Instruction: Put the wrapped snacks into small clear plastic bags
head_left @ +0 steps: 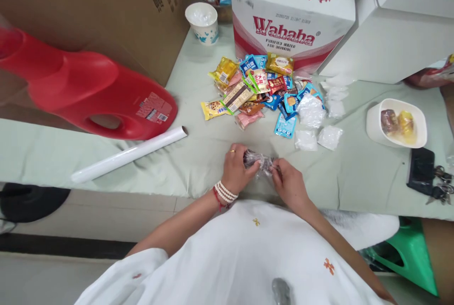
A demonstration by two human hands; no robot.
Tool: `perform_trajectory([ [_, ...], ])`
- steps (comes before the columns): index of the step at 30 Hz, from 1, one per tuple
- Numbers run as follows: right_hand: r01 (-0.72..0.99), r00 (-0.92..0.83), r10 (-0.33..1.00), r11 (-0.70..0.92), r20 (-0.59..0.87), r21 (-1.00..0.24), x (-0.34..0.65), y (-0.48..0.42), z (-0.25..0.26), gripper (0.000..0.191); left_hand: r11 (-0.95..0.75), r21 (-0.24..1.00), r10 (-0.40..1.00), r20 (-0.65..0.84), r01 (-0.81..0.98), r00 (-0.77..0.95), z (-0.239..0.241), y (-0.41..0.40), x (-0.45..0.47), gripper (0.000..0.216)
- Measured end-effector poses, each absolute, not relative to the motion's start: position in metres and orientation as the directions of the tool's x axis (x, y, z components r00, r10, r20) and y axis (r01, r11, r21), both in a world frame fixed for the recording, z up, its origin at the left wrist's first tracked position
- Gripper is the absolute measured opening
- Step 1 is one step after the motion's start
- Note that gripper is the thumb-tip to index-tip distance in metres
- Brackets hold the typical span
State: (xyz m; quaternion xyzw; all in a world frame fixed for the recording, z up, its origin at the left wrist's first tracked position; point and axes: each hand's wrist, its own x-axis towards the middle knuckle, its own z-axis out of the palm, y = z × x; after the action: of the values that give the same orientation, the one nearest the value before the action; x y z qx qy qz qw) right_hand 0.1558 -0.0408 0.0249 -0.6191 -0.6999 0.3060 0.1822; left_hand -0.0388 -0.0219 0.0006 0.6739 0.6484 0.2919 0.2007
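Left hand [236, 171] and right hand [290, 185] both pinch a wrapped snack [257, 160], which may tear if pulled hard.

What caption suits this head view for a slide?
Left hand and right hand grip a crinkly clear plastic wrapper near colourful snack packets.

The person wears a loose white top [241, 257] with short sleeves that end above the elbows, leaving the forearms bare. Small embroidered motifs [328, 265] in orange and gold are scattered over the cloth. Around the wrist of the left hand [236, 172] sits a bracelet of white beads [225, 192] wound in several rows, with a thin red cord [217, 198] beside it. A gold-coloured ring [231, 152] shows on one finger of that hand. The right hand [289, 184] and its wrist carry nothing.
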Motion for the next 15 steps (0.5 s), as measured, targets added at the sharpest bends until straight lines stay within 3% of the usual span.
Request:
perform_trajectory([
  [2,0.571,-0.168,0.966,-0.067,-0.197,-0.819,0.149,-0.04,0.027,0.026,-0.126,0.675,0.98,0.198,0.727,-0.014,0.004,-0.024,-0.029,0.016],
  [4,0.299,-0.173,0.958,-0.171,-0.23,-0.939,0.143,-0.037,0.026,0.037,-0.23,0.621,0.952,0.305,0.75,0.039,0.007,-0.025,-0.019,0.01],
  [6,0.009,-0.16,0.952,-0.264,-0.262,-0.964,0.139,-0.034,0.023,0.047,-0.356,0.551,0.91,0.388,0.755,0.146,0.009,-0.023,-0.01,0.007],
  [8,-0.202,-0.122,0.941,-0.336,-0.317,-0.92,0.137,-0.034,0.019,0.048,-0.464,0.571,0.876,0.409,0.677,0.256,0.009,-0.02,-0.004,0.008],
  [11,-0.341,-0.051,0.911,-0.402,-0.41,-0.85,0.137,-0.038,0.013,0.039,-0.568,0.73,0.812,0.422,0.38,0.402,0.005,-0.017,-0.003,0.04],
  [13,-0.342,-0.006,0.901,-0.409,-0.433,-0.846,0.145,-0.041,0.011,0.037,-0.582,0.789,0.76,0.439,0.199,0.479,0.003,-0.019,-0.007,0.057],
  [15,-0.271,0.1,0.914,-0.355,-0.393,-0.895,0.169,-0.036,0.011,0.04,-0.567,0.809,0.735,0.412,0.155,0.538,0.003,-0.023,-0.018,0.062],
])
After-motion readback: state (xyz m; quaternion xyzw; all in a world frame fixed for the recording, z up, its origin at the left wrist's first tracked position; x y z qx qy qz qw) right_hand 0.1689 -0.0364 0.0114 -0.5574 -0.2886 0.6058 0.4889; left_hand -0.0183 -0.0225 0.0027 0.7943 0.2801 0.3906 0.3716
